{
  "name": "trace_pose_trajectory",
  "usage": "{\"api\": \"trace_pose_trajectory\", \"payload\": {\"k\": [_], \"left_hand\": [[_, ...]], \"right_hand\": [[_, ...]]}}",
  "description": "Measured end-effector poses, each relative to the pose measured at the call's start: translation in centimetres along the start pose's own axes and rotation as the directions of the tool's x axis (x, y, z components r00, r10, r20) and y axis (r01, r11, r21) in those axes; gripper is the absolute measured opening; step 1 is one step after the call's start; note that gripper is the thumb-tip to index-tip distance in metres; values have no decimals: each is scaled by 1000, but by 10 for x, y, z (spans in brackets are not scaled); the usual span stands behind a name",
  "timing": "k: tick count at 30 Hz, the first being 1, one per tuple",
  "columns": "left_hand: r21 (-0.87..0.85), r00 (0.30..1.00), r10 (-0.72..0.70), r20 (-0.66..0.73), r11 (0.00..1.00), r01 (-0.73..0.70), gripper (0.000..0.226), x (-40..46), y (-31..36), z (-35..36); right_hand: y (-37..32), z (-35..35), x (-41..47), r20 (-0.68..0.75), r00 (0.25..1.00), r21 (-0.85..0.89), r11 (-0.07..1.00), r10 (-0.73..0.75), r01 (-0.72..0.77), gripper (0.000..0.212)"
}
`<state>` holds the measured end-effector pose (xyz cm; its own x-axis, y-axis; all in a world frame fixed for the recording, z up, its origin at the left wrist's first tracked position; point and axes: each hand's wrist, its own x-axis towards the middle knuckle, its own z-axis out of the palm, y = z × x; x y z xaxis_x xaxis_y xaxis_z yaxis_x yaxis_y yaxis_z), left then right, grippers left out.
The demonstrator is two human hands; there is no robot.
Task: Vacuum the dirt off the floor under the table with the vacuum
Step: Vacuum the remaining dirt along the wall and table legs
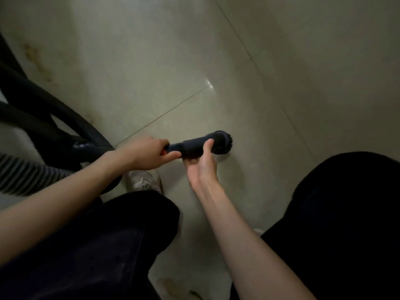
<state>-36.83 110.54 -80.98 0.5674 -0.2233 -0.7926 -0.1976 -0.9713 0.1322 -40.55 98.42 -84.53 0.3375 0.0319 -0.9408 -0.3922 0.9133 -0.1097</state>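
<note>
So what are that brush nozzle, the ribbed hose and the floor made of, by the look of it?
The brush nozzle looks like dark matte plastic, smooth and moulded, with short dark bristles at its tip. The ribbed hose seems to be flexible grey plastic, judging by its even ridges. The floor looks like glazed pale tile: straight grout lines and a small bright glint. The dim light leaves all this uncertain.

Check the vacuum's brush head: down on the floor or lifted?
Down: the brush head bristles meet the floor tile, with no visible gap.
</note>
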Motion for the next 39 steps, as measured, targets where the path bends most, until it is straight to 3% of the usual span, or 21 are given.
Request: {"api": "trace_pose_trajectory", "payload": {"k": [11, 18, 26, 39], "left_hand": [[80, 999, 51, -11, 996, -50, 39, -15, -28, 32], [53, 999, 15, -34, 999, -13, 40, -20, -27, 44], [12, 990, -18, 138, 1000, 17, 43, -16, -32, 42], [-108, 990, 20, 141, 994, -4, 43, -3, -11, 43]], "right_hand": [[43, -27, -1, -14, 992, 65, 990, 128, -127, 50], [49, -43, -1, -12, 991, 57, 990, 133, -132, 50], [53, -55, -4, -7, 982, 29, 982, 188, -187, 48], [35, -63, 4, -32, 997, 48, 997, 69, -68, 46]]}}
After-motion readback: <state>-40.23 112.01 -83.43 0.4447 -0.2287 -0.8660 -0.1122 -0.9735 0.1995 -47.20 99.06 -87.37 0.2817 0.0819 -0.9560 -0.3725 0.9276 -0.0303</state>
